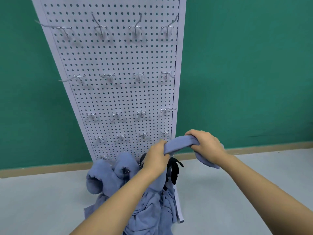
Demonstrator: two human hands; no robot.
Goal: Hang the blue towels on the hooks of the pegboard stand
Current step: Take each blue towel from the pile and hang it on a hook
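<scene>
Left hand (156,154): grips one end of a bunched blue towel (179,144).
Right hand (205,144): grips the other end.
Towel: held low before the pegboard (118,92).
Pile (128,184): more towels at its foot.
Hooks (108,77): bare.

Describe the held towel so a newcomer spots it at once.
Start at the white pegboard stand on the green wall; go to its lower right corner. There a bunched blue towel spans between left hand and right hand. Only it is lifted; the other towels lie heaped at the base.
</scene>
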